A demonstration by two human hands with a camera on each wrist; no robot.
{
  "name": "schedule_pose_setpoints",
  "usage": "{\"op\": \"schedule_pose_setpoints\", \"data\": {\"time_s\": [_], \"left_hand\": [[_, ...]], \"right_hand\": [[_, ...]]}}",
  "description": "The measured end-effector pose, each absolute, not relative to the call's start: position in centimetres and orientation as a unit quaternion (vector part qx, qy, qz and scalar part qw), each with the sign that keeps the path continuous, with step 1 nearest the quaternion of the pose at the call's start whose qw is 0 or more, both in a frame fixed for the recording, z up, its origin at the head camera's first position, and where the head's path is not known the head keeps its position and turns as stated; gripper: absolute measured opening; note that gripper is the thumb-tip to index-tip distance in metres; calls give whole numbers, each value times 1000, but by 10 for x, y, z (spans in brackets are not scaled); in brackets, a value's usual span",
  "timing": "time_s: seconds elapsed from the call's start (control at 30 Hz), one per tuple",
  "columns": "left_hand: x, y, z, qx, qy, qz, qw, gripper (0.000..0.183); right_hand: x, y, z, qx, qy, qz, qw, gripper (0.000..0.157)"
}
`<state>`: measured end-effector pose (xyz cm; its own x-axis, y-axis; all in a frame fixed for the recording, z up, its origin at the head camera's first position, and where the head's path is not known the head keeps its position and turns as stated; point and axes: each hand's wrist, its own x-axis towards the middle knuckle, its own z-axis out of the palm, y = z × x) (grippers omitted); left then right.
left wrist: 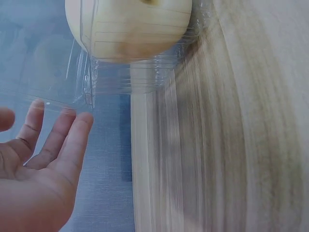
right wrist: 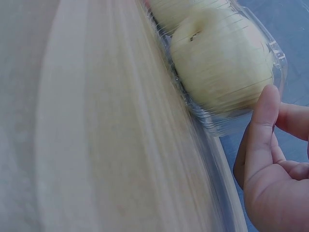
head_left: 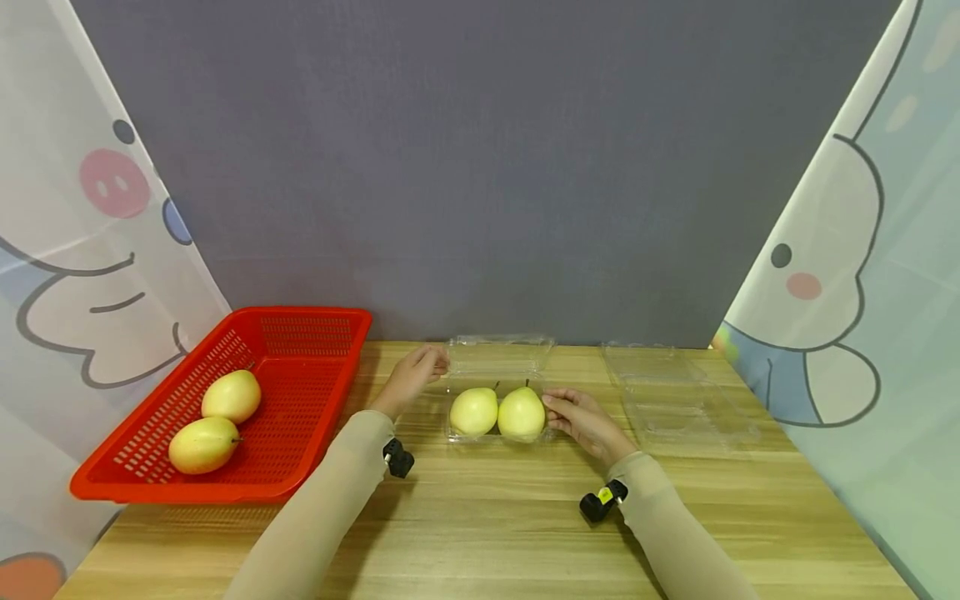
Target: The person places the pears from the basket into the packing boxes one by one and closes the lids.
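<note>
On the desk (head_left: 487, 525), centre, clamshell box (head_left: 483, 438): two pears (head_left: 474, 412) inside, lid (head_left: 501, 358) up at back.
Left hand (head_left: 417, 372): fingers spread, tips at lid's left edge.
Right hand (head_left: 588, 421): thumb and forefinger pinching box's right side.
Lid step: seemingly closing; next calls for swinging it forward over pears.
Red basket (head_left: 347, 392): left, two more pears (head_left: 231, 397).
Other clamshell (head_left: 667, 404): right.

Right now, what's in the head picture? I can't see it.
Two pears sit in an open clear box, a left hand and a right hand at its sides. A red basket with two more pears stands left, clear packaging right.
</note>
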<state>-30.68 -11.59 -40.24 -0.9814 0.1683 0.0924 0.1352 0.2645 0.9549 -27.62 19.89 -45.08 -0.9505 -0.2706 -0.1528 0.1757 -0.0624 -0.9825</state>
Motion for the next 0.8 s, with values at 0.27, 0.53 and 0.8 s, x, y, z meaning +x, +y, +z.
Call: {"op": "schedule_pose_setpoints", "data": {"time_s": [0.27, 0.53, 0.8], "left_hand": [[-304, -117, -400, 92, 782, 616, 35, 45], [-304, -121, -400, 104, 782, 611, 62, 44], [-302, -123, -403, 107, 780, 612, 74, 44]], "right_hand": [[-275, 198, -450, -33, 671, -726, 148, 43], [-275, 199, -448, -31, 667, -728, 154, 43], [-275, 198, -447, -26, 664, -731, 155, 41]]}}
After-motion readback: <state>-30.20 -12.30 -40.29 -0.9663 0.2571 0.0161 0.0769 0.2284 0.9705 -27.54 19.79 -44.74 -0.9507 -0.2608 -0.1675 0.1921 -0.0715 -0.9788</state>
